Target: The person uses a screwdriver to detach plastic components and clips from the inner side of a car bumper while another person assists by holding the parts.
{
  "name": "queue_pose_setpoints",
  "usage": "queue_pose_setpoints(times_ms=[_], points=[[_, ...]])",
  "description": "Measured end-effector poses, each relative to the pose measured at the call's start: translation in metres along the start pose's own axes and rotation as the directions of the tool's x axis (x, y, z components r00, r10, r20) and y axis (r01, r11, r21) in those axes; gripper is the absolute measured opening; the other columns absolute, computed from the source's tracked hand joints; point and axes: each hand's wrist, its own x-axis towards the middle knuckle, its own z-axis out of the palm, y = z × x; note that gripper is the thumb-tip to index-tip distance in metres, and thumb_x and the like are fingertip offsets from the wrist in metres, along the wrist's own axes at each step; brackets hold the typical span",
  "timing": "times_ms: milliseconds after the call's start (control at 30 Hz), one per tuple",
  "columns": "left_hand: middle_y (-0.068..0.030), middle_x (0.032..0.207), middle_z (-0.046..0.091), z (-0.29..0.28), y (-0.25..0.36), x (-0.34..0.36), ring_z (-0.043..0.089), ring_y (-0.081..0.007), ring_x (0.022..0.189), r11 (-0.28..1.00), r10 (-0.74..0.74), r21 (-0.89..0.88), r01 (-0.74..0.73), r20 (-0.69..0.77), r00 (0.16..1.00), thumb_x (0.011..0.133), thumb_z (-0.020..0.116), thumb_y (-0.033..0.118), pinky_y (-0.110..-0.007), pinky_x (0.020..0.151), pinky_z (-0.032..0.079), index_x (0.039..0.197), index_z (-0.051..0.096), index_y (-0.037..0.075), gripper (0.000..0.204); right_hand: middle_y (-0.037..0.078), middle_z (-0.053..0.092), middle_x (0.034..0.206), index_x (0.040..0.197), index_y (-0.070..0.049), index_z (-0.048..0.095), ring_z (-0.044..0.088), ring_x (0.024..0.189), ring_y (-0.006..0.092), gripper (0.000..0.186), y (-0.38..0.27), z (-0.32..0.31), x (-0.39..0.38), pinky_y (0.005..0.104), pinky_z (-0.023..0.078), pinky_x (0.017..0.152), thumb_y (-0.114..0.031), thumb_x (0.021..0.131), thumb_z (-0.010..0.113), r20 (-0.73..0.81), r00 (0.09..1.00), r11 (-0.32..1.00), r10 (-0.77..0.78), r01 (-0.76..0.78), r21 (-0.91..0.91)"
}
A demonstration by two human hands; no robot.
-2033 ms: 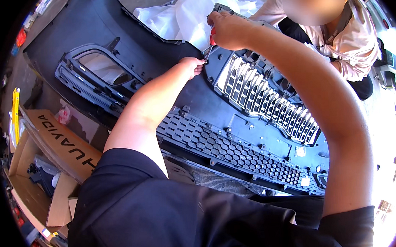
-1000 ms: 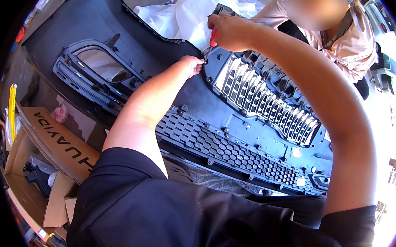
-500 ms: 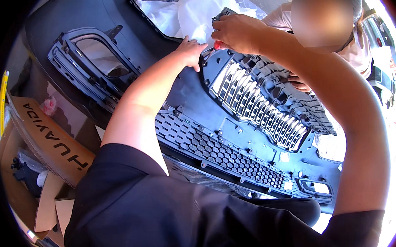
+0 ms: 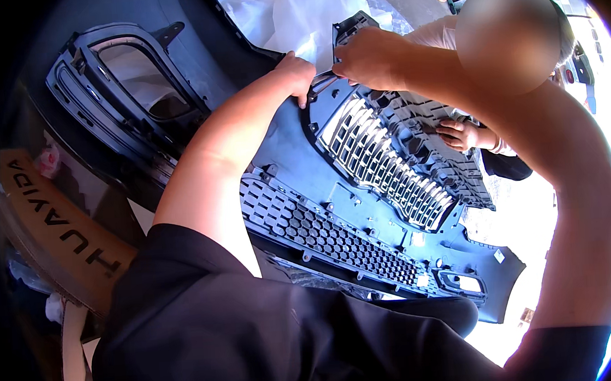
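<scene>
A large black car bumper [image 4: 285,146] lies across the view, inner side up. Set into its middle is a chrome-barred grille [image 4: 381,160], and along its near side runs a honeycomb mesh [image 4: 322,232]. My left hand [image 4: 296,74] is curled over the bumper's far edge, left of the grille's end. Just right of it, my right hand [image 4: 370,57] is closed on a slim red-handled tool, mostly hidden by the fingers. The tool's shaft points toward the bumper by the grille's corner; its tip cannot be made out. A dark bracket part [image 4: 352,26] sits behind my right hand.
Across the bumper, another person's hand [image 4: 459,134] rests on the grille's black backing [image 4: 431,114]. White plastic wrapping [image 4: 286,15] lies beyond the far edge. At the left stands an open cardboard box [image 4: 75,235]. A fog-lamp surround [image 4: 135,78] fills the bumper's left end.
My left hand's spread fingers have curled in over the bumper edge. My right hand stays by the grille's corner, its tool now more hidden. The other person's hand shows more fully on the grille backing.
</scene>
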Motion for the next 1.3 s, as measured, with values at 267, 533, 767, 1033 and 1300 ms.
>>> queue_pose_setpoints(times_ms=[267,533,767,1033,1300], points=[[-0.0096,0.101,0.075,0.002,0.005,0.007,0.068,-0.0274,0.105,0.998,0.054,-0.032,-0.057,-0.101,0.993,0.054,0.097,0.042,-0.041,0.1,0.04,0.096,0.079,0.008,0.057,0.008,0.075,0.084,0.096,-0.01,0.078,0.074,0.073,0.0236,0.025,0.032,0.017,0.015,0.037,0.056,0.063,-0.029,0.1,0.063,0.433,0.887,0.905,0.159,-0.306,0.296],[-0.0098,0.098,0.075,0.003,0.005,0.009,0.068,-0.0269,0.104,0.993,0.093,-0.059,-0.099,-0.098,0.991,0.053,0.097,0.041,-0.04,0.101,0.04,0.094,0.079,0.009,0.056,0.008,0.068,0.102,0.116,-0.009,0.067,0.071,0.088,0.0282,0.033,0.029,0.026,-0.013,0.0415,0.057,0.075,-0.025,0.089,0.074,0.024,0.997,0.985,-0.08,0.075,0.156],[-0.0102,0.099,0.075,0.003,0.008,0.007,0.068,-0.0269,0.106,0.996,0.064,-0.058,-0.073,-0.131,0.989,0.053,0.098,0.039,-0.04,0.104,0.04,0.094,0.079,0.007,0.056,0.011,0.073,0.1,0.107,0.0,0.072,0.075,0.084,0.0255,0.028,0.03,0.014,0.033,0.0331,0.061,0.069,-0.025,0.098,0.063,0.4,0.867,0.887,0.298,-0.407,0.22],[-0.0094,0.1,0.075,0.003,0.001,0.009,0.067,-0.026,0.107,0.996,0.064,-0.061,-0.071,-0.111,0.992,0.053,0.098,0.04,-0.039,0.105,0.039,0.095,0.079,0.009,0.057,0.015,0.075,0.094,0.107,0.001,0.073,0.074,0.085,0.0272,0.024,0.014,-0.03,0.037,0.0322,0.06,0.072,-0.017,0.092,0.067,0.625,0.756,0.893,0.193,-0.4,0.209],[-0.0096,0.102,0.075,0.001,0.012,0.01,0.068,-0.0258,0.108,0.995,0.068,-0.059,-0.075,-0.104,0.992,0.053,0.098,0.038,-0.041,0.106,0.039,0.097,0.078,0.008,0.056,0.008,0.071,0.079,0.101,-0.009,0.072,0.072,0.079,0.0269,0.022,0.025,0.012,0.003,0.0434,0.056,0.071,-0.029,0.094,0.068,0.035,0.992,0.991,-0.118,0.116,0.06]])
